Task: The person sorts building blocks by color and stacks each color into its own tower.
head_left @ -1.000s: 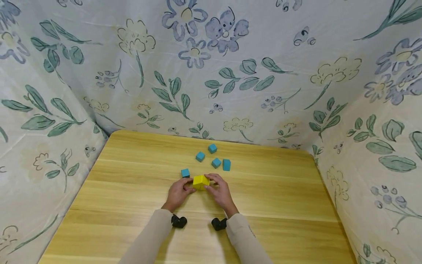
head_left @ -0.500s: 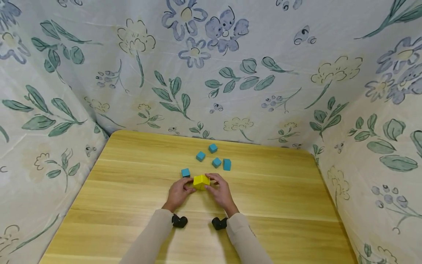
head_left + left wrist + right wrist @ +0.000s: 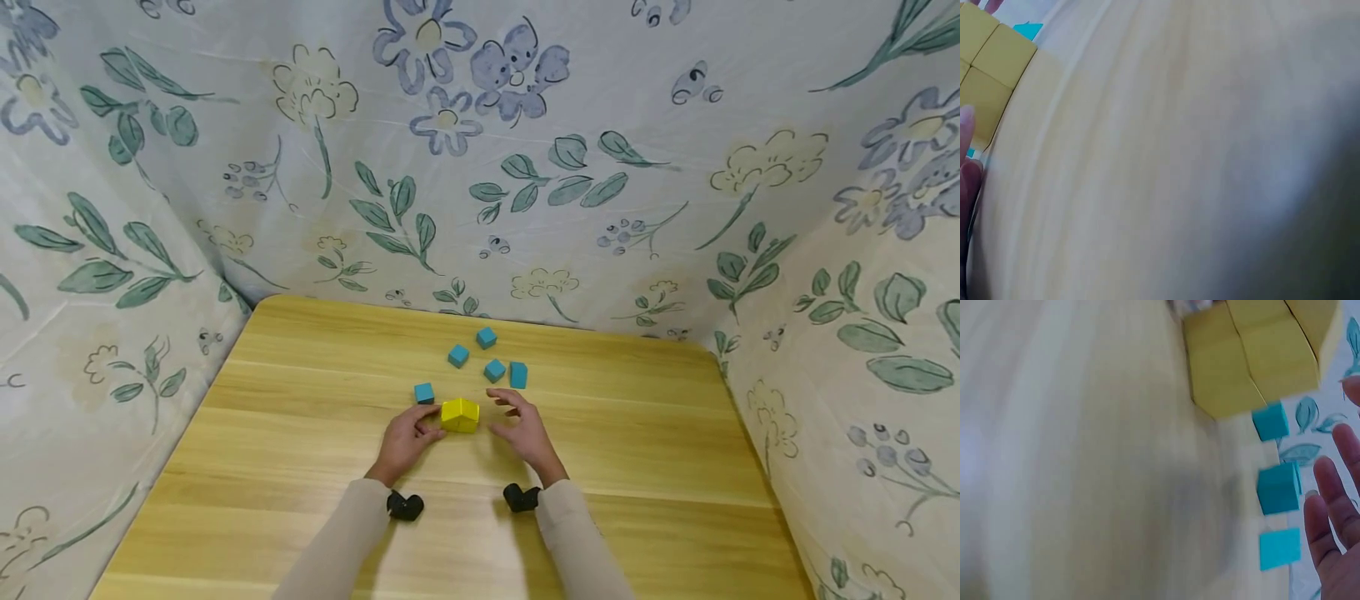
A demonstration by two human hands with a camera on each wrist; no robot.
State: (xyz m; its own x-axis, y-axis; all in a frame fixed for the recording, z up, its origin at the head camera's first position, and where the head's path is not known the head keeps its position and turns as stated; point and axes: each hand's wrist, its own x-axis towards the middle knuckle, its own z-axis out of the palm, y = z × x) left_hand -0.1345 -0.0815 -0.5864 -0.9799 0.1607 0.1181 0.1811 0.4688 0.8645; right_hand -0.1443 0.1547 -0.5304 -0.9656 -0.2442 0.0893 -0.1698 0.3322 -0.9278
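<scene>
Block cluster lies crosswise on wooden table

Yellow and seamed, it runs left to right along its long axis, a middle seam pointing toward the person; which end is its front I cannot tell. The left hand pinches its left end between thumb and finger. The right hand hangs just beside the other end, fingers spread.
</scene>
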